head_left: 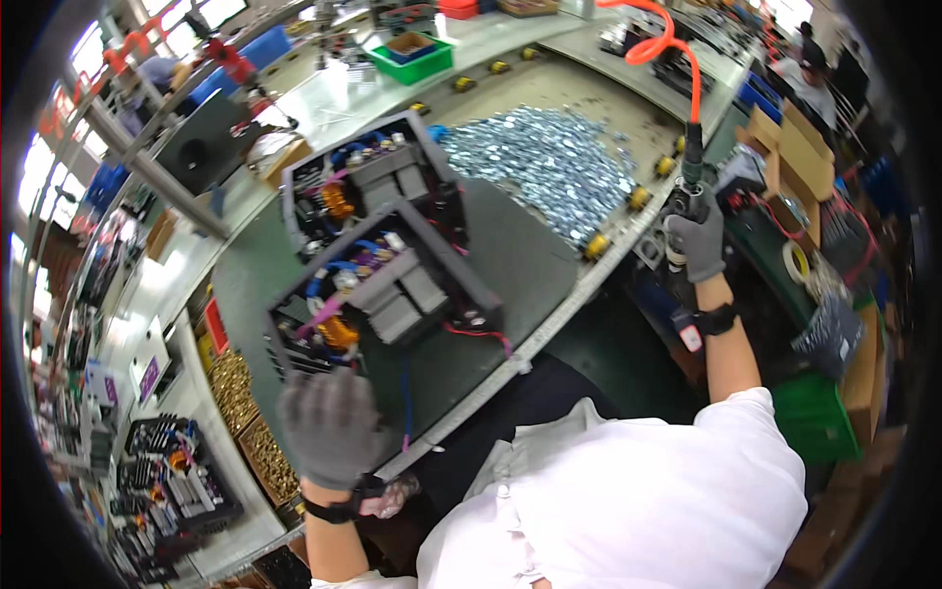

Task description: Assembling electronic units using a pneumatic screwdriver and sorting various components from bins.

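On the dark green mat (535, 280), toward its near-left part, sits the near black housing (407, 299), open side up, so its grey blocks, copper-coloured coil (339, 334) and wiring lie exposed, which probably leaves them within reach from above. The far black housing (397, 177), of the same kind, stands farther back on the mat, right behind the first; the view does not settle whether the two touch. At the mat's near-left side, the gloved left hand (334, 427) is at the near housing's lower corner, back of the hand up and motion-blurred; I cannot tell whether its fingers grip, steady or merely brush the frame. Off the mat's right side, the gloved right hand (699, 236) is wrapped around a power screwdriver (693, 157), fingers closed on its body. The tool stands roughly upright below an orange coiled hose (697, 88), which seems meant to give it slack. Beyond the mat spreads a heap of silvery fasteners (540, 162), and left of it are brass-coloured fasteners (234, 393) in bins; both supplies seem laid close for easy picking. A red wire (481, 334) trails from the near housing across the mat's front.
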Demonstrator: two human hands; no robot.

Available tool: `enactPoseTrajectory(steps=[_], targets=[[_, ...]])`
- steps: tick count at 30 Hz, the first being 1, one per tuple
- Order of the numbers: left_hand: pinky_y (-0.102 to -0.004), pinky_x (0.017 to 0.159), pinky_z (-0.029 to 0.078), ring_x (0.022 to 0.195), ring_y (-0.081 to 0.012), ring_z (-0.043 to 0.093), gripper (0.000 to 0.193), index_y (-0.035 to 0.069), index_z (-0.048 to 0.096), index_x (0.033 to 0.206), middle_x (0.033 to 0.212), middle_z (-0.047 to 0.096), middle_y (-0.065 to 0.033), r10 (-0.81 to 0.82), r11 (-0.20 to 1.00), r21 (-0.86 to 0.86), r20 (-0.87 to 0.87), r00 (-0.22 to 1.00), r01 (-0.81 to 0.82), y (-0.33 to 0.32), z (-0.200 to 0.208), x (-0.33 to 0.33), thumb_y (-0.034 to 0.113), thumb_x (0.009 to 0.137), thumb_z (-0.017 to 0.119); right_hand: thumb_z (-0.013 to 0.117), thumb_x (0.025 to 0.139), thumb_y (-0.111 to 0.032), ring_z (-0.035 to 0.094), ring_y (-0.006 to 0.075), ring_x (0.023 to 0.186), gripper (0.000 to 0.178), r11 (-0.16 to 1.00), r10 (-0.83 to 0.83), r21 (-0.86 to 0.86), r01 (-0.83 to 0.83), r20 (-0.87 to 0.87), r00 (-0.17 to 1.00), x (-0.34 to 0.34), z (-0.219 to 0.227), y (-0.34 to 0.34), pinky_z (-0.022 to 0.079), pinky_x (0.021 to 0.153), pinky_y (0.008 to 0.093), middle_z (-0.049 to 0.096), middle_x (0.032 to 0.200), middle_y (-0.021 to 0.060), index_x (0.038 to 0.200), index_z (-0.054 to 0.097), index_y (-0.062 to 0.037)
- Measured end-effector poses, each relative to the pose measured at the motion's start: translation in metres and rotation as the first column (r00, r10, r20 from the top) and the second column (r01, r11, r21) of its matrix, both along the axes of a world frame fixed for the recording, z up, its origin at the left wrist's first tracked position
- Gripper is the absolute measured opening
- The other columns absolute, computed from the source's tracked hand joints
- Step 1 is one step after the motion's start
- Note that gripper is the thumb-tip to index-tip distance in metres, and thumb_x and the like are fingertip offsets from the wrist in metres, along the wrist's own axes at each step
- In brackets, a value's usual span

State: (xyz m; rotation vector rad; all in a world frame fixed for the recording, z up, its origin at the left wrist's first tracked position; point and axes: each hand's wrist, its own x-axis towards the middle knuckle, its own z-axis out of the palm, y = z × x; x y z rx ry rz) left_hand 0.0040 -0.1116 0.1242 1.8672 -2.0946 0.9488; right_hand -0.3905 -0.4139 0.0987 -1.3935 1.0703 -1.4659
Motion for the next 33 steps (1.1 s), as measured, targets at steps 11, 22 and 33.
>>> enactPoseTrajectory(steps=[11, 22, 33], targets=[[-0.0367, 0.097, 0.041, 0.115, -0.0252, 0.052, 0.048, -0.002, 0.049, 0.127, 0.125, 0.055, -0.0154, -0.084, 0.804, -0.395, -0.815, 0.573, -0.444, 0.023, -0.004, 0.019, 0.025, 0.088, 0.060, 0.059, 0.068, 0.005, 0.058, 0.0142, 0.072, 0.040, 0.737, -0.514, 0.609, 0.294, 0.223, 0.828, -0.044, -0.196, -0.005, 0.049, 0.063, 0.0303, 0.061, 0.087, 0.0028, 0.108, 0.060, -0.0010], [-0.0298, 0.069, 0.048, 0.079, -0.0178, 0.060, 0.039, 0.006, 0.058, 0.113, 0.099, 0.061, -0.0084, -0.107, 0.922, -0.204, -0.951, 0.291, -0.327, -0.045, -0.048, -0.084, 0.016, 0.078, 0.072, 0.051, 0.070, 0.008, 0.057, 0.0241, 0.099, 0.040, 0.634, 0.107, -0.623, -0.458, -0.516, 0.850, 0.230, 0.018, -0.003, 0.045, 0.088, 0.0341, 0.059, 0.108, 0.0112, 0.107, 0.058, -0.0055], [-0.0257, 0.070, 0.047, 0.078, -0.0100, 0.058, 0.023, 0.002, 0.063, 0.097, 0.086, 0.064, -0.0035, -0.330, 0.716, -0.227, -0.943, -0.034, -0.660, 0.078, -0.010, 0.011, 0.020, 0.083, 0.068, 0.055, 0.064, 0.000, 0.048, 0.0274, 0.067, 0.013, 0.452, 0.280, -0.526, -0.721, -0.683, 0.674, 0.254, 0.020, -0.028, 0.040, 0.061, 0.0335, 0.044, 0.070, 0.0102, 0.073, 0.046, -0.0022]])
